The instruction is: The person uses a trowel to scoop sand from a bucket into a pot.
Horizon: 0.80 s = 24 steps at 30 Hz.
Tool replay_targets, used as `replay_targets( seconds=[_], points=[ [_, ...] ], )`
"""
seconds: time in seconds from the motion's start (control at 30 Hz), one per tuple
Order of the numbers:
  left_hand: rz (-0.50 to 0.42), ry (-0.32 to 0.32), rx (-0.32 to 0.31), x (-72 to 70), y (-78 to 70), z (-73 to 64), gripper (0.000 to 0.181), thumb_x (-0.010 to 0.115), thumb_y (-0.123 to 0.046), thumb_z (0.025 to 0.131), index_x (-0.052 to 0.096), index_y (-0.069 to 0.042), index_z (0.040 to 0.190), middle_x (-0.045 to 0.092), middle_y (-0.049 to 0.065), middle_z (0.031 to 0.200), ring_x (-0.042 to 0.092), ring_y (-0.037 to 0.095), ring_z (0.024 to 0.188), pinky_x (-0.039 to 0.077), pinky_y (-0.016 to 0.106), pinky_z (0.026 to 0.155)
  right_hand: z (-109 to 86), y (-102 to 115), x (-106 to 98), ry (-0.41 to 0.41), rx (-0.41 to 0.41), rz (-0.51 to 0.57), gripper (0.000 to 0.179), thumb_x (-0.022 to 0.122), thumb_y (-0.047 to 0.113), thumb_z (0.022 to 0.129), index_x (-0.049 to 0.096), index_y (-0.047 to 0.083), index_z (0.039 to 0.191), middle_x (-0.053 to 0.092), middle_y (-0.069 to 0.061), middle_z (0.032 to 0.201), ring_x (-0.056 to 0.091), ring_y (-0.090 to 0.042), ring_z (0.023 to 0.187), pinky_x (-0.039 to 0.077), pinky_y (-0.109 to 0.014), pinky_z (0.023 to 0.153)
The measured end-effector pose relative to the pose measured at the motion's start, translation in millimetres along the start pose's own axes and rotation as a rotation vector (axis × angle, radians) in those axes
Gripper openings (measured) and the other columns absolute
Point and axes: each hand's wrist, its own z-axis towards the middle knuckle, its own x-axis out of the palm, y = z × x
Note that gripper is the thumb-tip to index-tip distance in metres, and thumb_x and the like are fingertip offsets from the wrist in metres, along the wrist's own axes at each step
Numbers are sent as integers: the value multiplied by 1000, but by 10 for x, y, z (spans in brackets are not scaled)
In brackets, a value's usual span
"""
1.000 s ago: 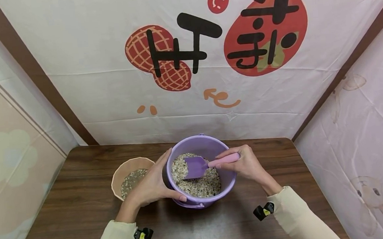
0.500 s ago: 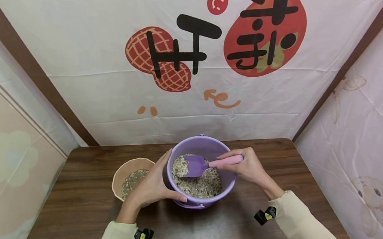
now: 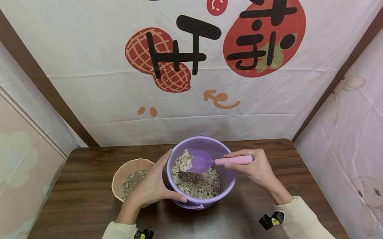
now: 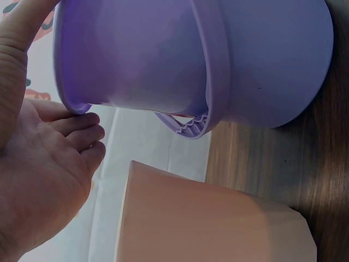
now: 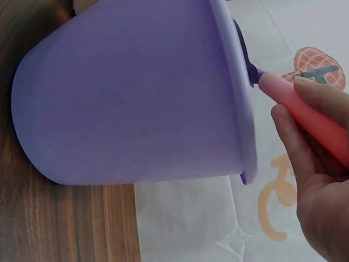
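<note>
A purple bucket (image 3: 229,189) stands on the table, part filled with pale, speckled gravel-like grains (image 3: 203,186). My left hand (image 3: 151,184) grips its left rim, thumb at the front and fingers farther back; in the left wrist view the fingertips (image 4: 90,139) curl at the rim. My right hand (image 3: 257,168) holds a toy shovel by its pink handle (image 3: 234,160). The shovel's purple blade (image 3: 201,161) is over the bucket's mouth with a heap of grains (image 3: 185,160) at its tip. In the right wrist view, thumb and fingers close round the handle (image 5: 305,112), just above the rim.
Left of the bucket, partly behind my left forearm, a peach-coloured faceted pot (image 3: 117,178) holds greyish grains. The bucket's handle (image 4: 215,65) hangs down its side. A printed white cloth (image 3: 109,103) rises behind the brown wooden table (image 3: 84,218).
The shovel has risen from the grains with a heap on its blade, and my right hand has moved right and slightly down in view. My left hand and the bucket stay put.
</note>
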Motion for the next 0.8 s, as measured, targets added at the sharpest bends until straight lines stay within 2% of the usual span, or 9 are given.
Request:
replay_targets(
  seconds=[0.2, 0.47, 0.63, 0.8],
  points=[
    [24, -7, -10, 0, 1, -15, 151, 100, -55, 47, 14, -13, 164, 15, 11, 168, 20, 31, 151, 24, 56, 119, -36, 65, -49, -40, -23, -35, 26, 89, 8, 78, 80, 4, 103, 78, -9, 93, 75, -25, 85, 62, -36, 72],
    [23, -13, 2, -2, 7, -22, 150, 100, -54, 48, 15, -13, 164, 18, 12, 167, 21, 31, 150, 25, 56, 118, -69, 118, -98, -86, -42, -58, 27, 88, 5, 78, 80, 2, 103, 78, -9, 96, 75, -20, 83, 59, -27, 63],
    [53, -18, -16, -41, -4, -64, 147, 101, -50, 50, 15, -13, 164, 19, 13, 167, 22, 32, 150, 26, 57, 118, -75, 132, -104, -85, -67, -46, 28, 86, -1, 78, 79, -1, 105, 77, -11, 99, 75, -19, 85, 60, -26, 66],
    [87, -50, -32, -115, 12, -149, 141, 100, -44, 56, 14, -13, 164, 19, 15, 166, 25, 38, 148, 30, 60, 115, -76, 145, -105, -91, -60, -48, 28, 87, 0, 77, 79, -1, 104, 77, -11, 100, 75, -19, 85, 60, -26, 66]
  ],
)
